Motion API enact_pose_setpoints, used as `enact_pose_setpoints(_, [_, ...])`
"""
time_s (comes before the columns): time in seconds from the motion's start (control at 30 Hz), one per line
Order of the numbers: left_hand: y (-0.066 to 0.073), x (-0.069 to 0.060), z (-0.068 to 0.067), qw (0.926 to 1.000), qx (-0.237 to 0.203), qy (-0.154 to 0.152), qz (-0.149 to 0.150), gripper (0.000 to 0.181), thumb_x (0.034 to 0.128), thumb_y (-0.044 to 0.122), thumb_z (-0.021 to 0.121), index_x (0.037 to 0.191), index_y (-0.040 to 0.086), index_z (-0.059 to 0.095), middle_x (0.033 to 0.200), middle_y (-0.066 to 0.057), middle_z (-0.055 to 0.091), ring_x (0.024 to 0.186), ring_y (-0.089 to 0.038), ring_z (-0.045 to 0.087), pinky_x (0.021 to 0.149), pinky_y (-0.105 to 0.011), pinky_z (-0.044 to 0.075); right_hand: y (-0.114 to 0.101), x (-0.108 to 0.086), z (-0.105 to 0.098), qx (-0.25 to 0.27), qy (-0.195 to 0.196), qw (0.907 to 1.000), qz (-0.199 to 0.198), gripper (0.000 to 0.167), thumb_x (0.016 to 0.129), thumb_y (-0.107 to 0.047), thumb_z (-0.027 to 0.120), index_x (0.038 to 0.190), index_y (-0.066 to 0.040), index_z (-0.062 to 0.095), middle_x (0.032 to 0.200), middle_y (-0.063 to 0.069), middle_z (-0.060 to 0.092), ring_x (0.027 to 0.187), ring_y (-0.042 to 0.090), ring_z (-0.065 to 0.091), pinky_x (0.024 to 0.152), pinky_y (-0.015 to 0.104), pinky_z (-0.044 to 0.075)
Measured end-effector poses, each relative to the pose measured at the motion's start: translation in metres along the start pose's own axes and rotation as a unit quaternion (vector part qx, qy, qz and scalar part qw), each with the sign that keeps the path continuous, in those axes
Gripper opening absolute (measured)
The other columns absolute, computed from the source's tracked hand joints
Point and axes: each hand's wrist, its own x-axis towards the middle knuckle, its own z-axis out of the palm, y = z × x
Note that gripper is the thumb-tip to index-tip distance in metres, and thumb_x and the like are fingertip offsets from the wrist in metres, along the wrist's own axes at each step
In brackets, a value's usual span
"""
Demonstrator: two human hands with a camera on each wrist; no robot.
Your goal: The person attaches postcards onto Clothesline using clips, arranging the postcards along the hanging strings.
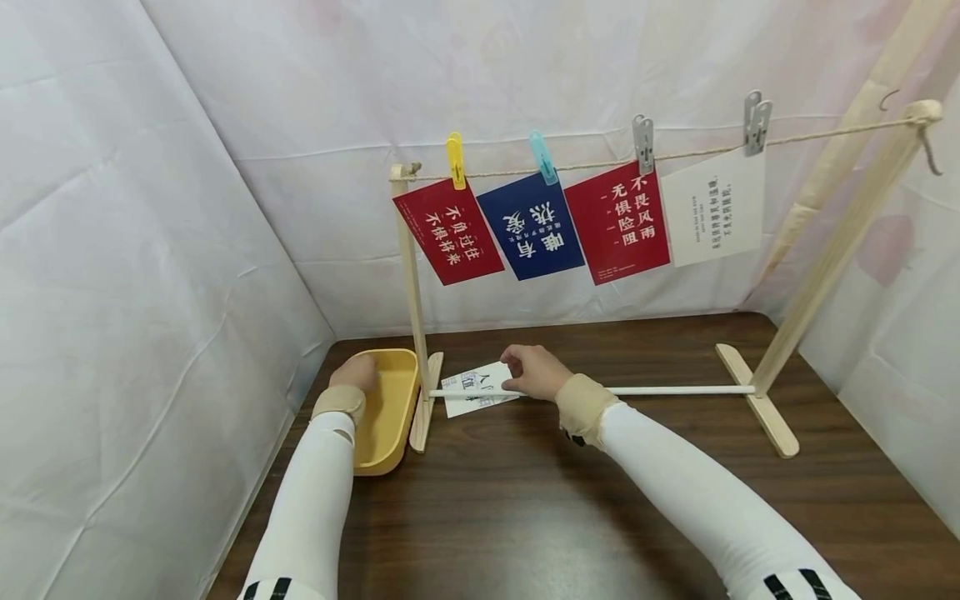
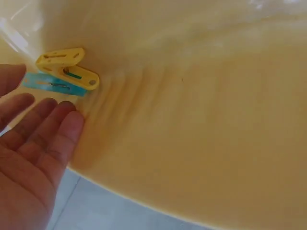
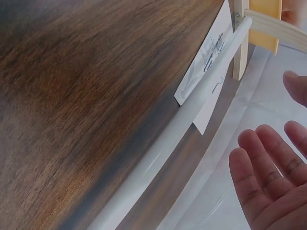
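My left hand (image 1: 357,372) reaches into the yellow plastic basin (image 1: 386,412) at the left. In the left wrist view, its extended fingers are beside a yellow clothespin (image 2: 88,78) and a light blue clothespin (image 2: 50,84) against the basin wall; nothing is gripped there. Over the right end of a white printed card (image 1: 463,407) hovers my right hand (image 1: 536,372), its fingers loosely bent and holding nothing. The card lies on the table under the stand's white crossbar (image 1: 667,391). From the right wrist view, the fingers appear apart from the card (image 3: 194,81).
A wooden stand (image 1: 832,267) carries a rope (image 1: 502,173) across the back. Clipped to it hang a red card (image 1: 450,233), a blue card (image 1: 530,225), another red card (image 1: 618,221) and a white card (image 1: 716,208). The stand's feet (image 1: 757,400) rest on the dark wooden table (image 1: 540,517).
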Motion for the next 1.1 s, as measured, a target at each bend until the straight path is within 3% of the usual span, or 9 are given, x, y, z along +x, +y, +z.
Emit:
enact_pose_setpoints(0.23, [-0.004, 0.006, 0.011, 0.9994, 0.034, 0.009, 0.003, 0.02, 0.1032, 0.004, 0.055, 0.089, 0.005, 0.069, 0.097, -0.016, 0.075, 0.081, -0.028, 0.063, 0.078, -0.051, 0.061, 0.003, 0.005, 0.002, -0.002, -0.002, 0.9997, 0.025, 0.04, 0.093, -0.014, 0.087, 0.127, -0.001, 0.07, 0.119, 0.02, 0.076, 0.103, 0.027, 0.07, 0.101, 0.048, 0.06])
enact_pose_setpoints(0.43, [0.003, -0.002, 0.009, 0.9984, 0.043, 0.036, 0.006, 0.018, 0.1002, -0.001, 0.057, 0.091, 0.002, 0.072, 0.104, -0.023, 0.079, 0.088, -0.034, 0.072, 0.08, -0.055, 0.064, 0.006, 0.01, 0.003, -0.019, -0.012, 0.9991, 0.037, 0.045, 0.095, -0.017, 0.085, 0.132, 0.002, 0.069, 0.123, 0.02, 0.075, 0.108, 0.029, 0.071, 0.104, 0.049, 0.059])
enact_pose_setpoints(0.67, [0.01, -0.008, 0.002, 0.9983, 0.042, 0.04, 0.01, 0.015, 0.0994, -0.001, 0.061, 0.098, 0.0, 0.076, 0.11, -0.023, 0.079, 0.1, -0.039, 0.076, 0.084, -0.057, 0.064, 0.009, 0.018, 0.003, -0.044, -0.02, 0.9979, 0.043, 0.044, 0.096, -0.019, 0.084, 0.132, 0.002, 0.069, 0.122, 0.019, 0.075, 0.11, 0.029, 0.07, 0.104, 0.049, 0.059])
enact_pose_setpoints(0.77, [0.009, -0.009, -0.002, 0.9979, 0.044, 0.042, 0.021, 0.014, 0.0981, 0.0, 0.062, 0.092, 0.001, 0.075, 0.103, -0.021, 0.08, 0.091, -0.034, 0.075, 0.082, -0.054, 0.064, 0.01, 0.022, 0.003, -0.056, -0.028, 0.9969, 0.047, 0.044, 0.097, -0.021, 0.084, 0.132, 0.001, 0.069, 0.122, 0.018, 0.075, 0.111, 0.029, 0.07, 0.103, 0.048, 0.059])
enact_pose_setpoints(0.9, [0.011, -0.009, -0.009, 0.9981, 0.024, 0.048, 0.031, 0.01, 0.094, 0.002, 0.061, 0.09, -0.001, 0.07, 0.086, -0.016, 0.075, 0.072, -0.027, 0.065, 0.07, -0.048, 0.059, 0.011, 0.029, 0.004, -0.073, -0.04, 0.9953, 0.05, 0.044, 0.097, -0.022, 0.083, 0.133, 0.0, 0.069, 0.12, 0.016, 0.075, 0.11, 0.027, 0.07, 0.103, 0.047, 0.058])
enact_pose_setpoints(0.97, [0.012, -0.01, -0.014, 0.9981, 0.006, 0.051, 0.036, 0.011, 0.0929, 0.004, 0.06, 0.099, -0.003, 0.066, 0.079, -0.014, 0.069, 0.066, -0.026, 0.06, 0.063, -0.044, 0.054, 0.012, 0.033, 0.004, -0.084, -0.047, 0.9941, 0.05, 0.044, 0.098, -0.022, 0.082, 0.134, 0.0, 0.068, 0.12, 0.015, 0.074, 0.109, 0.026, 0.069, 0.102, 0.046, 0.058])
enact_pose_setpoints(1.1, [0.019, -0.016, -0.024, 0.997, -0.036, 0.052, 0.044, 0.034, 0.095, 0.008, 0.059, 0.125, -0.007, 0.056, 0.076, -0.013, 0.065, 0.061, -0.025, 0.056, 0.057, -0.04, 0.047, 0.013, 0.04, 0.005, -0.102, -0.062, 0.9913, 0.056, 0.048, 0.099, -0.023, 0.081, 0.139, 0.0, 0.067, 0.124, 0.015, 0.074, 0.113, 0.027, 0.069, 0.104, 0.046, 0.058])
